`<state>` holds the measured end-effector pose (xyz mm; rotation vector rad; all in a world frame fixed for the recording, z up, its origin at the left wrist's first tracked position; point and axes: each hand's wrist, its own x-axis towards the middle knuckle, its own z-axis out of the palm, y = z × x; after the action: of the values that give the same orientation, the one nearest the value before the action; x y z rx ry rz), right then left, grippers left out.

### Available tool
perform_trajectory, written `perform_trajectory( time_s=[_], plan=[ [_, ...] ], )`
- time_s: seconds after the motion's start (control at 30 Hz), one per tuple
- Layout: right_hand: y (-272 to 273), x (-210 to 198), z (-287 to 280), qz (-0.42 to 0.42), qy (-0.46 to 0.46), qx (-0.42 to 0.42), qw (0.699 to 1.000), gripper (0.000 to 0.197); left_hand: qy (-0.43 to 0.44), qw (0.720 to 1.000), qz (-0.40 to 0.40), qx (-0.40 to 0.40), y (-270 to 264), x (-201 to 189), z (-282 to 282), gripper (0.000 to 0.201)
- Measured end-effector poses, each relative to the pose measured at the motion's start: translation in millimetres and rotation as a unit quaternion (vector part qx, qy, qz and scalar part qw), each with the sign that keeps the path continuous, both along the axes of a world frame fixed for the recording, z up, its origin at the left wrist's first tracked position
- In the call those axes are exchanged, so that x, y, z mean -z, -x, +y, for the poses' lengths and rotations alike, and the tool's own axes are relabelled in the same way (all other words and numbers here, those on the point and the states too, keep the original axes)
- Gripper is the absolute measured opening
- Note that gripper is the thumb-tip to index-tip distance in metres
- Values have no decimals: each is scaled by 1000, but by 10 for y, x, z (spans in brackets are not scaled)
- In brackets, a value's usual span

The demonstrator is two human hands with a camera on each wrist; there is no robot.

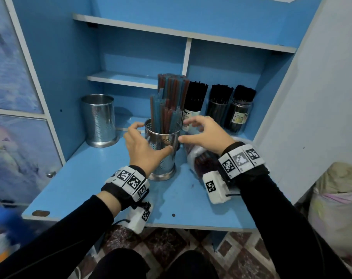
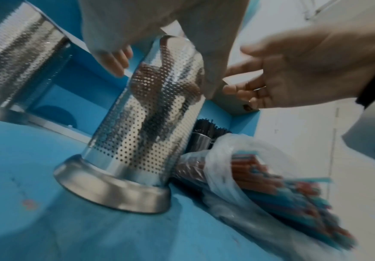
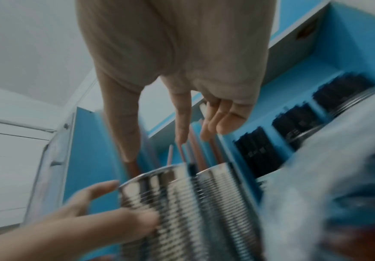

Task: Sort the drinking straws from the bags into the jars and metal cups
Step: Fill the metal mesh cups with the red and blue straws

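Two perforated metal cups on the blue surface — both shiny steel cylinders with flared bases. The near cup stands at centre, packed with upright red and blue straws, thin plastic tubes poking well above its rim. The second cup sits at ten o'clock from it, well apart, nothing showing above its rim.

The left hand curls round the near cup's wall — thumb across the front, fingers at the rim's nine o'clock side. The right hand hovers at three o'clock of that rim, fingers spread and loosely bent, gripping nothing; whether the thumb tip touches the metal I cannot tell.

Behind, at one to two o'clock, three containers of black straws in a row: a white-labelled jar, then two clear jars and, dark bundles standing upright in each. A taller bunch of red and blue straws rises just behind the near cup.

One crinkled, translucent plastic bag lies on the surface just beside the near cup's base at four o'clock, under the right wrist, red and blue straws spilling from its mouth.
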<state>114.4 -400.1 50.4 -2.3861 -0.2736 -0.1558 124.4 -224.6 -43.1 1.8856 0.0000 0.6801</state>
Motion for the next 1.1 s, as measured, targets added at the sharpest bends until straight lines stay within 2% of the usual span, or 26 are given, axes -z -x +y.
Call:
perform_trajectory(
  time_s=[0.03,0.1,0.13,0.2,0.3,0.37,0.43,0.5,0.6,0.73,0.83,0.97,1.1],
  plan=[
    [27,13,-107,-8,-1,5,1000,35,-14,999,-21,-23,50,9,-32,78],
    [52,56,-320,-18,1,42,999,12,-26,997,-70,-17,138,12,-105,56],
    [52,85,-425,-15,14,69,997,11,-30,995,-100,3,168,2,-145,45],
    [53,163,-588,4,61,115,991,24,-27,986,-150,71,207,-18,-252,32],
    [29,319,-679,33,134,151,979,35,-4,972,-131,194,240,-45,-474,30],
    [0,439,-657,71,164,161,971,42,-50,964,-106,240,221,-34,-615,26],
    [-37,566,-614,96,193,163,963,48,-108,958,-48,260,154,8,-721,27],
    [-72,660,-593,86,193,156,965,50,-152,954,39,257,65,61,-780,39],
    [-95,712,-594,72,171,134,973,46,-167,935,145,276,-22,109,-827,54],
    [-132,732,-640,83,181,123,972,47,-144,929,144,310,-101,123,-831,54],
    [-140,722,-687,66,175,120,975,37,-141,926,139,320,-122,133,-831,52],
    [-112,688,-759,11,117,128,985,22,-130,929,134,319,-129,152,-833,50],
    [-101,679,-829,-6,95,134,986,18,-125,927,137,325,-137,149,-831,50]
  ],
)
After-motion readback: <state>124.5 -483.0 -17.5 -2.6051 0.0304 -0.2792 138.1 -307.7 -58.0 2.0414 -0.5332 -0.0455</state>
